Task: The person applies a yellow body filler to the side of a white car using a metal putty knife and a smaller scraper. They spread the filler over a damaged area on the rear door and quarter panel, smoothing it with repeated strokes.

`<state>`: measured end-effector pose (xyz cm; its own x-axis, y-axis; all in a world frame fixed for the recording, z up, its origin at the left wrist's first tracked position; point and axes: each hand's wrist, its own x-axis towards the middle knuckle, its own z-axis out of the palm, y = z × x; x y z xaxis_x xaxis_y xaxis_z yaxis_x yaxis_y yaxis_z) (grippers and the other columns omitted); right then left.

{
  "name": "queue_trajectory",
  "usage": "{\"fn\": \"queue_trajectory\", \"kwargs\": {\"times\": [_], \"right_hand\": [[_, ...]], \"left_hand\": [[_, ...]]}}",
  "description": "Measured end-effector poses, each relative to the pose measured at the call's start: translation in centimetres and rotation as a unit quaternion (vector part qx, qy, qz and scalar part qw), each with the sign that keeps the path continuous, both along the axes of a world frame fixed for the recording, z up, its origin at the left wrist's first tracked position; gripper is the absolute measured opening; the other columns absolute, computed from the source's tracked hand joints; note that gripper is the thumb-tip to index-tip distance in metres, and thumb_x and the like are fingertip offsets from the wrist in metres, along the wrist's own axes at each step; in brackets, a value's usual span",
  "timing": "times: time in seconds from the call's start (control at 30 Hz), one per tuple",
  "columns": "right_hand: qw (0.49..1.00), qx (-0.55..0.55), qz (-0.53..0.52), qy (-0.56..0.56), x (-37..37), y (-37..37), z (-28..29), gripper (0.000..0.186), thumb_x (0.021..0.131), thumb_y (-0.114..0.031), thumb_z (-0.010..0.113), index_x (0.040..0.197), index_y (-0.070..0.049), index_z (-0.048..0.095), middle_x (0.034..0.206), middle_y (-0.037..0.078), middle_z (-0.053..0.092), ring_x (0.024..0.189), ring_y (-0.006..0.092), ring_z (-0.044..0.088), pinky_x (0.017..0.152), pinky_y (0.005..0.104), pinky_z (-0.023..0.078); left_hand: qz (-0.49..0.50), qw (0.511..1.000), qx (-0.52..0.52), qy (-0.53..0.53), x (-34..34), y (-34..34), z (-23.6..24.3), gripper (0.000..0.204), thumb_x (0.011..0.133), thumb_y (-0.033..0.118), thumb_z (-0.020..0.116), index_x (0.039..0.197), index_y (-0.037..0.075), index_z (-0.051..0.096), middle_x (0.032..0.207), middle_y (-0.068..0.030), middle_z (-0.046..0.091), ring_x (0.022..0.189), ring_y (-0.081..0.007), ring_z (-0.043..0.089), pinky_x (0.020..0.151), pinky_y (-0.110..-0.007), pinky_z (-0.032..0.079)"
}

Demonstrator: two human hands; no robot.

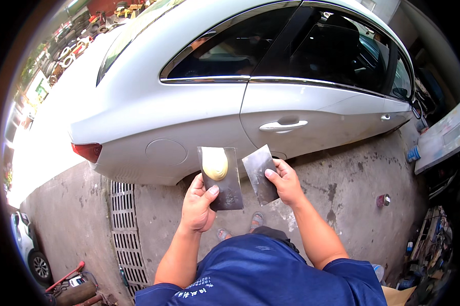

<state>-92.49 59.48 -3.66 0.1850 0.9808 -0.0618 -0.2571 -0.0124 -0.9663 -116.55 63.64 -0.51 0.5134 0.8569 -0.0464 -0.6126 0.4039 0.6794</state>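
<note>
My left hand (202, 204) grips a dark grey flat metal plate (225, 194) upright, with a mound of pale yellow paste (214, 163) on its upper half. To the right of it, my right hand (286, 183) holds a second dark flat plate (256, 173), tilted and apart from the first, with a few pale smudges on its face. Both hands are closed on their plates. Just beyond them stands the side of a white car (189, 122), with its rear door handle (283, 126) and red tail light (87, 150).
A floor grate (123, 214) runs beside my left side. At lower left are another white car (26, 234) and red-handled equipment (64, 278). On the right are a pale panel (442, 137), a small can (383, 200) and clutter (424, 245). Tyres (66, 51) lie piled at upper left.
</note>
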Motion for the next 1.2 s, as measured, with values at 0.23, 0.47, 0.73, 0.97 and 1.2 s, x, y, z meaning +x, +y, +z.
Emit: {"fn": "queue_trajectory", "kwargs": {"times": [0.23, 0.47, 0.73, 0.97, 1.2], "right_hand": [[0.999, 0.04, 0.034, 0.008, -3.4, 1.4, -0.2, 0.031, 0.096, -0.01, 0.054, 0.124, 0.002, 0.05, 0.115, 0.008, 0.06, 0.107, 0.0121, 0.054, 0.095, 0.028, 0.042], [0.967, -0.051, -0.122, -0.217, 6.3, 6.6, -4.0, 0.03, 0.093, -0.029, 0.059, 0.106, -0.002, 0.059, 0.08, 0.004, 0.062, 0.069, 0.0125, 0.059, 0.064, 0.0286, 0.049], [0.763, -0.206, 0.01, -0.612, 11.7, 13.7, -4.1, 0.062, 0.082, -0.033, 0.068, 0.125, 0.005, 0.044, 0.131, 0.02, 0.044, 0.112, 0.0377, 0.056, 0.092, 0.0444, 0.048], [0.735, -0.22, 0.066, -0.638, 14.6, 14.7, -5.1, 0.059, 0.076, -0.032, 0.071, 0.119, 0.001, 0.047, 0.121, 0.02, 0.052, 0.109, 0.0378, 0.057, 0.09, 0.0463, 0.049], [0.738, -0.189, 0.036, -0.647, 14.2, 5.2, -5.2, 0.049, 0.076, -0.021, 0.067, 0.116, 0.0, 0.047, 0.118, 0.022, 0.052, 0.101, 0.0397, 0.061, 0.086, 0.0466, 0.051]], "left_hand": [[-0.107, 0.993, -0.026, 0.042, 1.6, -1.4, -1.7, 0.047, 0.088, 0.002, 0.059, 0.133, 0.0, 0.046, 0.125, -0.0098, 0.057, 0.116, -0.019, 0.054, 0.102, -0.037, 0.042], [-0.02, 0.993, -0.045, 0.106, 1.7, -3.0, -2.1, 0.046, 0.088, -0.003, 0.055, 0.133, -0.002, 0.046, 0.123, -0.0114, 0.058, 0.115, -0.0203, 0.055, 0.102, -0.036, 0.042], [0.161, 0.974, -0.01, 0.161, -0.5, -5.5, -2.5, 0.046, 0.086, -0.005, 0.056, 0.132, -0.004, 0.046, 0.124, -0.0113, 0.058, 0.112, -0.0202, 0.056, 0.101, -0.035, 0.041], [0.187, 0.969, -0.002, 0.161, 0.4, -7.3, -1.5, 0.047, 0.086, -0.003, 0.056, 0.132, -0.005, 0.045, 0.124, -0.0119, 0.057, 0.113, -0.0206, 0.056, 0.101, -0.035, 0.042], [0.171, 0.972, 0.015, 0.158, 0.3, -8.1, -1.7, 0.049, 0.085, -0.004, 0.057, 0.132, -0.005, 0.044, 0.126, -0.0125, 0.056, 0.115, -0.0211, 0.054, 0.103, -0.036, 0.04]]}}
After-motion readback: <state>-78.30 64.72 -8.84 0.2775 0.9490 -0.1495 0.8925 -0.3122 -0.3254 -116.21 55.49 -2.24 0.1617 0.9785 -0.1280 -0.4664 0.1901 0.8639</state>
